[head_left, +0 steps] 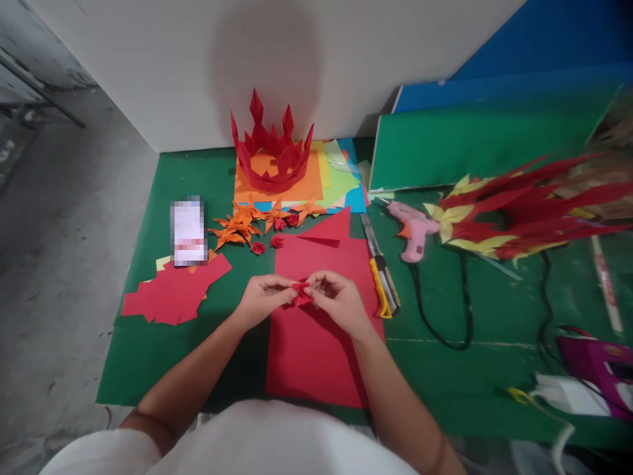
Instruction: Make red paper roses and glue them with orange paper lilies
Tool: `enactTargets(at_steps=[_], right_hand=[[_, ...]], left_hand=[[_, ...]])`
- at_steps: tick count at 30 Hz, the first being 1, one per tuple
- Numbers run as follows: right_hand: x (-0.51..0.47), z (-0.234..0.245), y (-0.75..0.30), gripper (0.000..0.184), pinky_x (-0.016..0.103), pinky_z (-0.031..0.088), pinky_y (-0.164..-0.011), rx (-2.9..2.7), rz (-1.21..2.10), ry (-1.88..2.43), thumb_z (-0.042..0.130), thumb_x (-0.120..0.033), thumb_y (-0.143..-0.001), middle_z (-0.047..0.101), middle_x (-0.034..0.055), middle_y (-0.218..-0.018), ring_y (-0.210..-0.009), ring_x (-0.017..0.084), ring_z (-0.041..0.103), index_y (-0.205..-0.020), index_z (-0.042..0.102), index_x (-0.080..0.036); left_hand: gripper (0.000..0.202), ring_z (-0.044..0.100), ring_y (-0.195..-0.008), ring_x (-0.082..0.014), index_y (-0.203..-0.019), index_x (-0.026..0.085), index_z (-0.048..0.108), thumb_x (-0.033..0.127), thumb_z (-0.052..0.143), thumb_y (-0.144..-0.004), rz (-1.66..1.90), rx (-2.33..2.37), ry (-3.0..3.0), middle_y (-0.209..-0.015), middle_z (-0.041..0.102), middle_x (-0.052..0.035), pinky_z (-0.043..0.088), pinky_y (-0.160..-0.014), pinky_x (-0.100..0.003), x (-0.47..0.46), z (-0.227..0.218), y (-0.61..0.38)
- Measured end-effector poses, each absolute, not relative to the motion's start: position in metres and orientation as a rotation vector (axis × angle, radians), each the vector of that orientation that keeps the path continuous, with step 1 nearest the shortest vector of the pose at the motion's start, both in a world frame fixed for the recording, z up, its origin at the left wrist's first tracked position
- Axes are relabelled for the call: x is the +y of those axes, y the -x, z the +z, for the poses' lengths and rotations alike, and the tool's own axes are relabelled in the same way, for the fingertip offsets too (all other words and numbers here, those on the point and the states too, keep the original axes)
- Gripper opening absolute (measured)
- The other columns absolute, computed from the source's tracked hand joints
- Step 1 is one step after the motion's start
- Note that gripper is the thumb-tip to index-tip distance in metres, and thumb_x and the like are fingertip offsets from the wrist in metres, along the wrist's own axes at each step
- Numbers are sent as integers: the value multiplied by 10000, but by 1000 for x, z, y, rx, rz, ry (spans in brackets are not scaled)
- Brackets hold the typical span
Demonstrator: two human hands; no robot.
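Note:
A small folded red paper piece [302, 295] is pinched between my two hands, above a large red paper sheet [316, 369]. My left hand [264, 297] grips its left side with thumb and fingers. On its right side, my right hand [339, 297] holds it the same way. Just beyond lie small red paper roses [258, 248] and orange folded paper flowers [235, 227]. A red paper triangle [331, 227] rests at the sheet's far edge. Two utility knives [380, 277] lie along the sheet's right side.
A red paper crown [271, 175] stands on coloured sheets [346, 178] at the back. Red paper pieces [168, 293] lie left, below a blurred-out rectangle [189, 231]. Right are a pink glue gun [415, 227] with its cord, a red and yellow paper piece [519, 211] and a green board [484, 145].

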State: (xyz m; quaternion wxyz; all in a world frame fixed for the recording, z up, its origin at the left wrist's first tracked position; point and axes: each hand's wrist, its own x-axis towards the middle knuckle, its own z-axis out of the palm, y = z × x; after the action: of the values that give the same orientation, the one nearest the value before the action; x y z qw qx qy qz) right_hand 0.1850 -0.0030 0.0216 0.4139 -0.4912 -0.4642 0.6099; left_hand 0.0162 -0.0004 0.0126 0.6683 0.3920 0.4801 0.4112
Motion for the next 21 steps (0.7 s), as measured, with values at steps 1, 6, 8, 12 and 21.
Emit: enactTargets(at_steps=[1, 6, 8, 12, 21], right_hand=[[-4, 22, -184, 202, 231, 431, -506, -1202, 1488, 1255, 685, -367, -735, 583, -14, -631, -531, 107, 528, -741, 581, -194], [-10, 22, -177, 101, 242, 421, -551, -1484, 1026, 1381, 617, -247, -773, 562, -24, -618, -556, 112, 510, -695, 568, -207], [-11, 21, -175, 105, 243, 414, -548, -1503, 981, 1388, 615, -243, -772, 550, -27, -609, -550, 111, 499, -686, 565, -209], [-8, 21, -176, 181, 234, 382, -492, -1260, 1302, 1395, 668, -315, -739, 528, -41, -554, -492, 99, 470, -671, 542, -204], [-2, 21, -184, 317, 222, 377, -474, -985, 1623, 1270, 761, -435, -660, 547, -42, -579, -474, 80, 469, -667, 559, -191]], left_hand=[[298, 601, -505, -106, -712, 124, 737, 383, 815, -586, 934, 1097, -881, -609, 677, -39, 524, -513, -226, -1, 13, -17], [157, 594, -526, -88, -678, 137, 721, 288, 754, -652, 1050, 1283, -1115, -651, 672, -36, 498, -512, -188, -4, 11, -21], [132, 589, -534, -85, -673, 143, 721, 274, 737, -664, 1069, 1320, -1182, -661, 671, -35, 496, -522, -187, -4, 11, -21], [254, 583, -492, -101, -674, 130, 705, 369, 774, -624, 944, 1246, -952, -584, 651, -23, 508, -507, -221, -1, 13, -20], [352, 574, -548, -114, -615, 133, 680, 476, 733, -672, 792, 1073, -946, -568, 645, -32, 496, -576, -244, 5, 27, -16]])
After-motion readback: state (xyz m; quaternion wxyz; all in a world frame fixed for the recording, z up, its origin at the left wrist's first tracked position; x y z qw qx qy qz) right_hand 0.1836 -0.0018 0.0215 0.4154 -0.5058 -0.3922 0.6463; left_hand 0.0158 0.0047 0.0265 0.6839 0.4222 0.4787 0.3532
